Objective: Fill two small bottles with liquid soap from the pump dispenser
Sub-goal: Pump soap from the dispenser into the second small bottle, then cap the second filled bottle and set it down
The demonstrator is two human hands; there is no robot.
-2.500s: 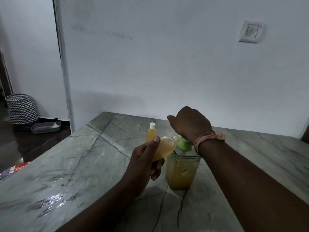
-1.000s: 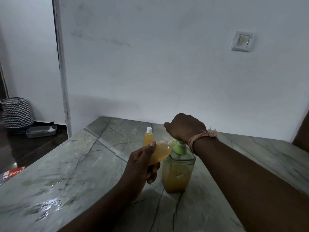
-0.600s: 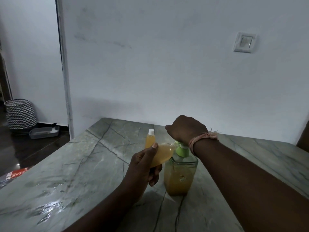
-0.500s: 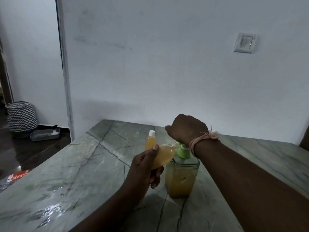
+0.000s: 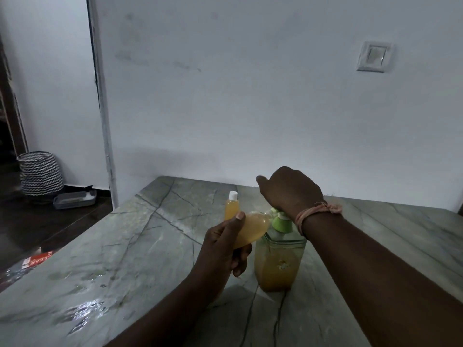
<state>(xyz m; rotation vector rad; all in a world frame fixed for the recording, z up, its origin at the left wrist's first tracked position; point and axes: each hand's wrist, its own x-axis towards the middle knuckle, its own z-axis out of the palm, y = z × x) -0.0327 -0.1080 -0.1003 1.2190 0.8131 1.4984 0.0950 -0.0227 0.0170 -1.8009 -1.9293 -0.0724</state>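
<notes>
The left hand [image 5: 223, 249] holds a small bottle [image 5: 250, 230] with orange liquid soap; the thumb lies along its upper side and the other fingers curl under it. The bottle is tilted, and its open end points to the right, at the green pump head of the dispenser. Just to the right of this hand stands the pump dispenser [image 5: 278, 261] on the table [image 5: 125, 259], a clear square container about half full of orange soap, with a small pale mark on its front (too small to read). The right hand [image 5: 290, 191] rests on top of the pump head with the back of the hand up; the fingers bend down over the pump, but how they lie below I cannot tell. A pink thread band [image 5: 318, 211] goes around the right wrist.

Beyond the left hand, and a little to its left, a second small bottle [image 5: 231, 206] stands upright with a white cap, filled with the same orange soap.

Far to the left of both hands, on the dark floor, lies a red packet [image 5: 37, 261] with white letters, not readable. Further back stand a gray tray [image 5: 75, 199] and a zigzag basket [image 5: 40, 172]. High to the right, on the wall, is a switch [image 5: 373, 57].
</notes>
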